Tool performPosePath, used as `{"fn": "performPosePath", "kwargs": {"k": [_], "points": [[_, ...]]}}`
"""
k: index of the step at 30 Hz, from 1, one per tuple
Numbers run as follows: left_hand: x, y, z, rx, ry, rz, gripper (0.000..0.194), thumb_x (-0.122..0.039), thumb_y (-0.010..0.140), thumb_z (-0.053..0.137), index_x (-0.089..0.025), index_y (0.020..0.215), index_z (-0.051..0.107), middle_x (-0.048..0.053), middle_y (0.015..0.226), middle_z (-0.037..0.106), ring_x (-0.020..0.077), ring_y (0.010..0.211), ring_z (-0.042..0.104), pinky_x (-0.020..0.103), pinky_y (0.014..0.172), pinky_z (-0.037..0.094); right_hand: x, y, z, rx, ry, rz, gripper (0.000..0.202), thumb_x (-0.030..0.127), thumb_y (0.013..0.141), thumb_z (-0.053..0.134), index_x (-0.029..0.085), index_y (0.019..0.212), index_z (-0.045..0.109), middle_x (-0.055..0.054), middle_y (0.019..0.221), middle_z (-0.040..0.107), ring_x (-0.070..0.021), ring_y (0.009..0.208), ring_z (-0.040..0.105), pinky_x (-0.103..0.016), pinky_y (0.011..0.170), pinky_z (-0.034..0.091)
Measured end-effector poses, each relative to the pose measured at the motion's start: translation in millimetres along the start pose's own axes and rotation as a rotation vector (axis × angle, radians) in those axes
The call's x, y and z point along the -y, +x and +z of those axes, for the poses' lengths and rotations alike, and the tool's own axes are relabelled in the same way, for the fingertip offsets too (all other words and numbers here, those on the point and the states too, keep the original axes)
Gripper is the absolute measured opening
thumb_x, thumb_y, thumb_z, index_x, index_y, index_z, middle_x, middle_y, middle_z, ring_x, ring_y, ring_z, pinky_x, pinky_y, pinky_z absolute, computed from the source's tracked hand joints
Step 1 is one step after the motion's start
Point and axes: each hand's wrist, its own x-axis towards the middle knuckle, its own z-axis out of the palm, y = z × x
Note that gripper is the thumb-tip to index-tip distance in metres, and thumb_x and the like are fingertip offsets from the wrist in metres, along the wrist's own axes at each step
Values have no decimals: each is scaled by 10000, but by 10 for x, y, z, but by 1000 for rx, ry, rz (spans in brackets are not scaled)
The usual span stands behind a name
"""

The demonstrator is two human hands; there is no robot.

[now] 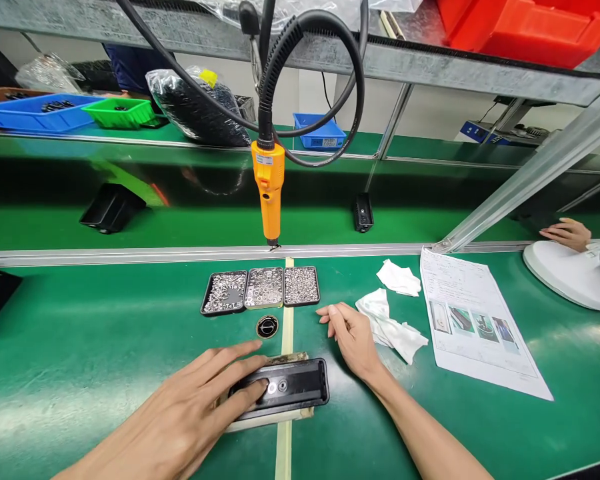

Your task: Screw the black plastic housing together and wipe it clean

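Observation:
A long black plastic housing point(305, 385) lies open side up on a pale, worn holder point(303, 413). My left hand point(205, 393) lies over its left end, one fingertip pressing inside beside a small shiny washer point(272, 388); the thumb is hidden. To the upper right, off the housing, my right hand point(350, 333) hovers with curled fingers and the fingertips close together. Whatever they pinch is too small to make out. Just beyond sit three black trays of small metal parts: the left tray point(224, 293), the middle tray point(265, 288) and the right tray point(301, 285).
A round black emblem point(267, 327) lies below the trays. An orange electric screwdriver point(269, 193) hangs above on a coiled cable. White cloths point(390, 323) and a printed sheet point(480, 327) lie to the right. Another person's hand point(566, 233) shows at the far right, above a white round base point(565, 280).

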Motion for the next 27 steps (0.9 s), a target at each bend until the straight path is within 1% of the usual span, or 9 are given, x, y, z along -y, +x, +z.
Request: {"fn": "performPosePath", "kwargs": {"k": [2,5,13,16,19,21,23,25,27], "points": [[11,-16,24,-27,38,32,471,-304,998,509,-359,1466,522,28,1560,488,360,1455,403,547,1018,542,7,0,-1,3,-4,2,439,475,1051,448,181,942,754,-35,721,633,-173,732,638,-285,637,447],[11,14,22,-35,23,61,525,-439,991,543,-340,1503,488,61,1603,421,396,1481,347,560,965,579,12,1,0,8,-11,3,433,474,1050,447,189,936,752,-34,723,633,-181,758,648,-294,659,457],[-6,124,15,-30,-66,60,567,-511,968,585,-347,1502,487,90,1625,378,429,1495,302,623,973,554,5,-1,0,6,-3,13,421,469,1048,457,188,958,757,-29,742,636,-157,685,609,-285,642,440],[-7,153,21,-25,-52,85,629,-540,943,617,-320,1515,474,111,1618,385,446,1479,327,633,972,550,4,2,-4,1,20,25,411,477,1042,473,193,982,764,-29,761,643,-142,641,575,-281,620,421],[-15,141,20,-20,-102,47,639,-514,941,635,-349,1529,446,93,1601,420,434,1473,347,628,1006,527,-21,-11,-4,-1,60,33,400,492,1026,510,197,953,770,-32,752,641,-151,662,582,-285,633,427],[-13,103,36,-56,-175,-3,544,-491,996,548,-364,1517,458,74,1570,473,381,1480,356,589,1051,507,-39,-24,-11,-16,107,45,405,506,1023,513,190,960,759,-39,749,642,-158,651,576,-288,608,429],[29,51,76,-159,-275,-108,418,-452,1052,427,-364,1444,541,56,1491,563,311,1454,410,513,1082,498,-23,-22,-35,-60,172,52,418,518,1031,485,182,992,731,-49,758,645,-163,621,556,-293,564,425],[144,-1,129,-313,-364,-320,344,-408,1070,393,-351,1288,653,33,1359,655,259,1356,511,424,1069,503,77,-3,-85,-132,237,34,419,518,1044,437,194,945,684,-41,717,612,-169,597,525,-303,549,422],[335,-49,177,-444,-396,-575,287,-399,1057,441,-318,1135,705,19,1223,704,233,1210,602,368,1017,514,286,-4,-157,-188,332,5,422,506,1052,395,230,801,593,-8,618,502,-178,577,479,-323,573,432]]}}
